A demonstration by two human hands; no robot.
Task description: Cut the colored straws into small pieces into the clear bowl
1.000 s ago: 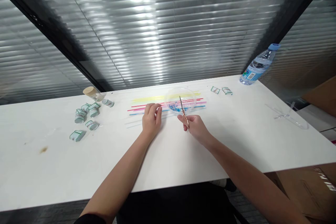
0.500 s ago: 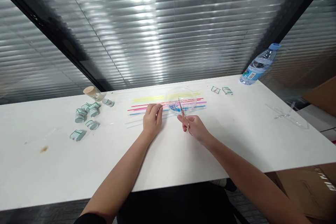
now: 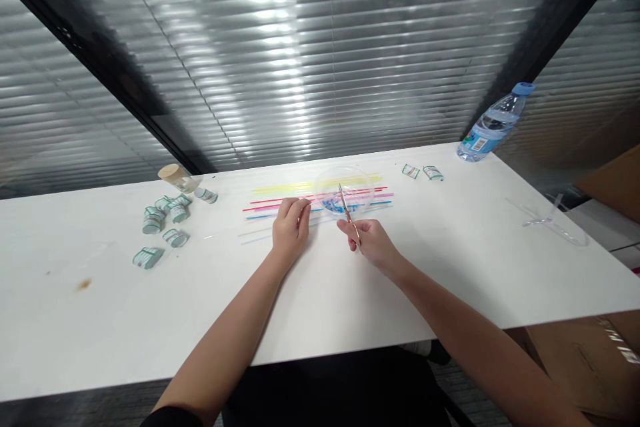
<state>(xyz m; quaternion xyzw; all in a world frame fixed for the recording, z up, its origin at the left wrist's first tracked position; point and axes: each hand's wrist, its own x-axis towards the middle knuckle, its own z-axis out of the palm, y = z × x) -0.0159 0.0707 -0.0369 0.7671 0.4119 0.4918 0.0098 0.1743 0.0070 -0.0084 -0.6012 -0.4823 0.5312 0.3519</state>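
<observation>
My right hand (image 3: 369, 238) is wrapped round the handles of a pair of scissors (image 3: 345, 203), whose blades point away over a clear round bowl (image 3: 371, 180). Small blue pieces (image 3: 333, 203) lie inside the bowl. Just left of the bowl, my left hand (image 3: 291, 223) has its fingers pressed together; what they pinch is too small to make out. Long thin strips in yellow (image 3: 280, 188), red (image 3: 265, 201), pink and blue run sideways across the table, behind my left hand and under the bowl. Pale strips (image 3: 255, 239) lie nearer to me.
At the left of the white table (image 3: 215, 307) are several green-and-white wrapped rolls (image 3: 153, 219) and a cork-topped jar (image 3: 175, 177). Two small packets (image 3: 433, 173) lie at the back right, near a water bottle (image 3: 493, 125). A clear plastic item (image 3: 550, 221) rests at the right.
The scissors' blades look closer together and have shifted very slightly left. A thin clear strip left of my left hand has slid a little to the left. My left hand has hardly moved.
</observation>
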